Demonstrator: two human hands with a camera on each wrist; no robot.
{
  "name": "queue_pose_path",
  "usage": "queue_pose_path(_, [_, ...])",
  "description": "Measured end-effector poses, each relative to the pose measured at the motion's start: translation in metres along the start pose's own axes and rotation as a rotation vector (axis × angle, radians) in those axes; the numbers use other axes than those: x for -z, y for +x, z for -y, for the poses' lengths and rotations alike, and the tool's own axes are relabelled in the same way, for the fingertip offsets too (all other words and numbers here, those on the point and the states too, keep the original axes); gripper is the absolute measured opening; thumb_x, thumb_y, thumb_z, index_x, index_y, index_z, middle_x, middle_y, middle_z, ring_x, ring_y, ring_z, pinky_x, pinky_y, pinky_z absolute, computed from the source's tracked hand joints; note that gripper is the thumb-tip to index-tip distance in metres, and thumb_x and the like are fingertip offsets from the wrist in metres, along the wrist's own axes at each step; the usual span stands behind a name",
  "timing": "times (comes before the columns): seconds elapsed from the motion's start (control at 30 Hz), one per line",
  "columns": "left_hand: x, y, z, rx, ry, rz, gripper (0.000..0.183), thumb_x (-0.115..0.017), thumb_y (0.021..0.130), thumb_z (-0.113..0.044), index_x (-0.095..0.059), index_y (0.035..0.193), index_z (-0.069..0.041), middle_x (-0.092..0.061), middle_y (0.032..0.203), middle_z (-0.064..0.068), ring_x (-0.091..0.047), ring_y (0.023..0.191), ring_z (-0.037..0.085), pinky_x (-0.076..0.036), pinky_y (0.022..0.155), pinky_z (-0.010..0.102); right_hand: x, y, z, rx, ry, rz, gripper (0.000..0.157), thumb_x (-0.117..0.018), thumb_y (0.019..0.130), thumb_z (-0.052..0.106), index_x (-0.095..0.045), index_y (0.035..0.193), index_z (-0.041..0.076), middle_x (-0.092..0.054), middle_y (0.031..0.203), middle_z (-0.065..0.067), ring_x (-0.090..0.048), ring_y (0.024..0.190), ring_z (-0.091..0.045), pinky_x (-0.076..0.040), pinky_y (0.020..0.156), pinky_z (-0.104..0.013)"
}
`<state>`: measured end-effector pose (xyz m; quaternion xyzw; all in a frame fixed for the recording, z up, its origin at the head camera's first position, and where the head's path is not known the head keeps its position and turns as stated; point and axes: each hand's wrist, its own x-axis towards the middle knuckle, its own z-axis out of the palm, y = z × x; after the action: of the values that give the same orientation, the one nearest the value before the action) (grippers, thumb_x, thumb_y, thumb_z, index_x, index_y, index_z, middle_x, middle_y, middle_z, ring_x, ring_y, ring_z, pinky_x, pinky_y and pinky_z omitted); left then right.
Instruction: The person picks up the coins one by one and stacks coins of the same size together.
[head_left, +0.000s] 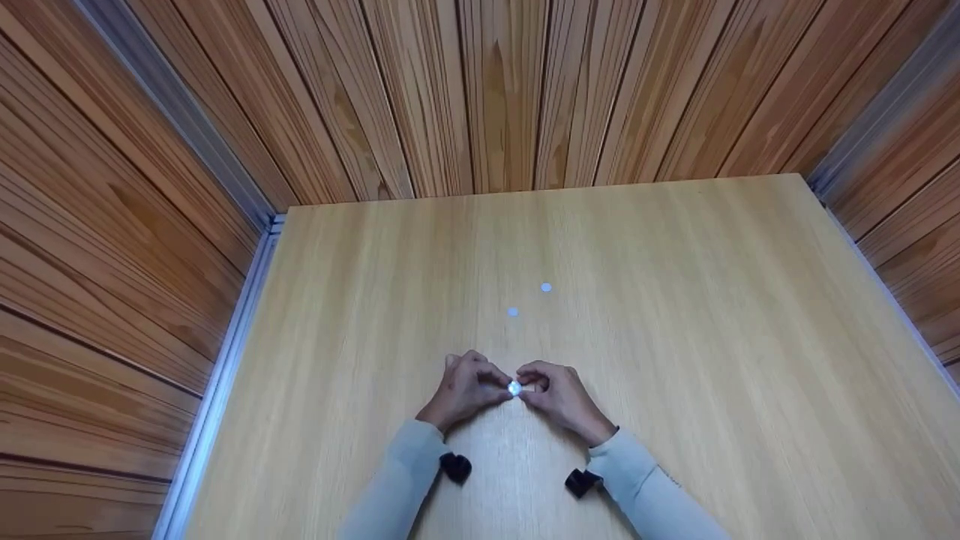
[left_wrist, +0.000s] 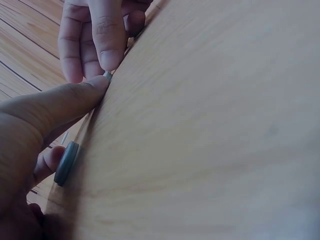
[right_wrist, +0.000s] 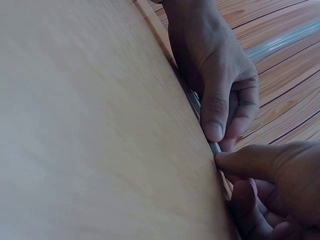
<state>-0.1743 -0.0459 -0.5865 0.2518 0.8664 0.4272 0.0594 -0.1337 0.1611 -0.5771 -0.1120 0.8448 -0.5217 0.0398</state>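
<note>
The left hand (head_left: 471, 386) and right hand (head_left: 559, 394) pinch opposite edges of one small round disc (head_left: 514, 388) between thumb and fingers, near the wooden tabletop (head_left: 675, 300). Beyond them lie two pale discs (head_left: 513, 312), apart from each other. The left wrist view shows a grey-green disc (left_wrist: 66, 164) beside left fingers; whether they touch, I cannot tell.

At the lower centre of the head view, a long, pale grey-green left sleeve (head_left: 394, 476) and a matching right sleeve (head_left: 652, 484) reach the wrists, leaving the left hand (head_left: 466, 386) and right hand (head_left: 561, 394) bare. A small, blocky black device (head_left: 455, 468) sits at the left cuff, and a similar black unit (head_left: 582, 482) at the right one. A thin dark band (head_left: 616, 430) edges the right cuff.
</note>
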Motion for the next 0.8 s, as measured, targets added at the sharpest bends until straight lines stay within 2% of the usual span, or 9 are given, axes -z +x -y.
queue_pose_path(0.43, [0.000, 0.000, -0.002, 0.076, -0.007, 0.029, 0.013, -0.087, 0.077, -0.026, -0.080, 0.089, -0.025, -0.059, 0.087, -0.017, -0.050, 0.088, 0.008, -0.024, 0.085, 0.039, 0.007, 0.005, -0.003, -0.084, 0.099, 0.002, 0.024, -0.074, 0.088, 0.001, -0.069, 0.111, -0.003, -0.072, 0.098, -0.013, -0.065, 0.080, -0.018, -0.048, 0.065, -0.021])
queue_pose_path(0.8, [0.000, 0.001, -0.001, 0.093, -0.019, 0.042, 0.014, -0.087, 0.078, -0.028, -0.080, 0.090, -0.026, -0.059, 0.089, -0.017, -0.050, 0.089, 0.008, -0.025, 0.086, 0.040, 0.017, 0.018, -0.004, -0.106, 0.117, -0.004, 0.023, -0.070, 0.090, -0.003, -0.068, 0.112, -0.005, -0.072, 0.097, -0.011, -0.065, 0.078, -0.013, -0.050, 0.060, -0.022])
